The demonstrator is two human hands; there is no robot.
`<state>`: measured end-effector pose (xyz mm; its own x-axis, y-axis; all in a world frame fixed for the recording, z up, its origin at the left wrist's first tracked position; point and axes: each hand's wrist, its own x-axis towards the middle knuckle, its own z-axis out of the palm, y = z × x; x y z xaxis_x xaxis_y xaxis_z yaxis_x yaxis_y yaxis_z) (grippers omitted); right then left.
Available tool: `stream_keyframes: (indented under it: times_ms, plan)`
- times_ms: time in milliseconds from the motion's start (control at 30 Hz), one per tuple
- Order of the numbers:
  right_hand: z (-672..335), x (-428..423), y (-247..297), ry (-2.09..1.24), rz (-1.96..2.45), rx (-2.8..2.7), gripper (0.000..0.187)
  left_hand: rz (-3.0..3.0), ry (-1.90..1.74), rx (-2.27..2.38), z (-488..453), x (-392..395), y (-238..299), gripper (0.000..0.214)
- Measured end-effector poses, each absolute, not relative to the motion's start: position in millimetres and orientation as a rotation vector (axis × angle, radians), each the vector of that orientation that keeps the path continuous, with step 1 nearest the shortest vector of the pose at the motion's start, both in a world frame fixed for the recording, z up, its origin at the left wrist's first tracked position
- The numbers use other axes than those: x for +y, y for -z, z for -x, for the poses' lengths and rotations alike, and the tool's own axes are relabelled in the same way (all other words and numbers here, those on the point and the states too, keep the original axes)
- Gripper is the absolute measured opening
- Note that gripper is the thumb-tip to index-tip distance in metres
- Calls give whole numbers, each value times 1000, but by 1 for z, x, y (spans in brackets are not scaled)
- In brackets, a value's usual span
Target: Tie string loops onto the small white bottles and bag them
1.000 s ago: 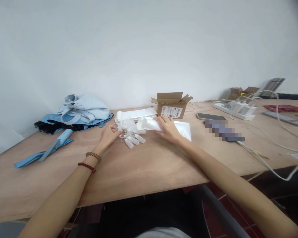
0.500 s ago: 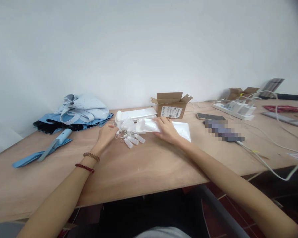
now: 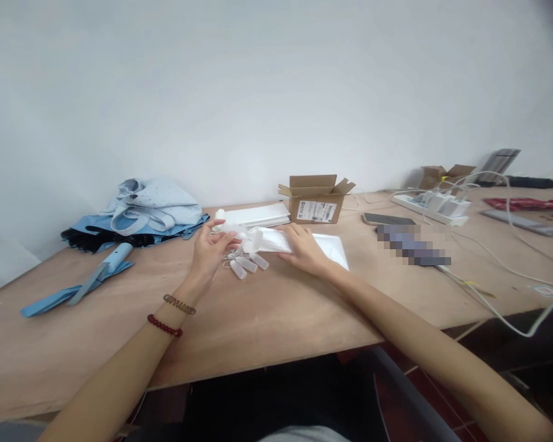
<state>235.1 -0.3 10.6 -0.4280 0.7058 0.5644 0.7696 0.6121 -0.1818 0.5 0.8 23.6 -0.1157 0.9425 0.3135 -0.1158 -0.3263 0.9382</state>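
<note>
My right hand (image 3: 301, 247) is closed round a shiny white plastic bag (image 3: 274, 240), whose left end lies over a heap of small translucent white pieces. Fingers curled, my left hand (image 3: 211, 248) pinches a white translucent piece (image 3: 239, 236) from this heap; its exact shape is partly hidden. Several small translucent tags (image 3: 245, 264) with thin loops lie on the table just in front. Under and right of my right hand rests a flat white mailer bag (image 3: 332, 248). Behind the heap lies a stack of flat white bags (image 3: 258, 215).
An open cardboard box (image 3: 314, 205) stands by the wall. Left are a folded blue umbrella (image 3: 117, 258) and a pale blue cloth bag (image 3: 154, 202). Phones (image 3: 389, 219), a power strip (image 3: 431, 209) and loose white cables lie on the right of the wooden table (image 3: 267, 325).
My left hand has moved up and right, over the heap, its fingers now on a white piece. My right hand has shifted slightly left with the bag. The view has tilted a little.
</note>
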Motion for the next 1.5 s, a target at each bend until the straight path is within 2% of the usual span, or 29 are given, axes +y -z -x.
stream_keyframes:
  times_ms: [167, 567, 733, 967, 1167, 1333, 1500]
  plan:
    - [-234, -2, -11, 96, 1178, -2217, 49, -1341, -1610, 1068, -6, -1, -17, 35]
    - [-230, -4, -9, 81, 1112, -2209, 42, -1400, -1621, 1158, -13, -7, -15, 39]
    - [-231, -4, -6, 84, 1145, -2210, 36, -1457, -1587, 1180, -10, 3, -2, 33]
    - [-232, -3, -6, 100, 1105, -2204, 35, -1871, -1537, 1278, -8, 4, 3, 23]
    - [-234, -3, -9, 69, 1115, -2203, 38, -2128, -1287, 1349, -6, 13, 4, 28]
    - [-242, 6, -8, 137, 1199, -2146, 36, -2144, -1423, 1519, 12, 23, -2, 30]
    - [-252, 16, -5, 220, 1245, -2097, 38, -2354, -1271, 1580, 22, 23, 2, 27]
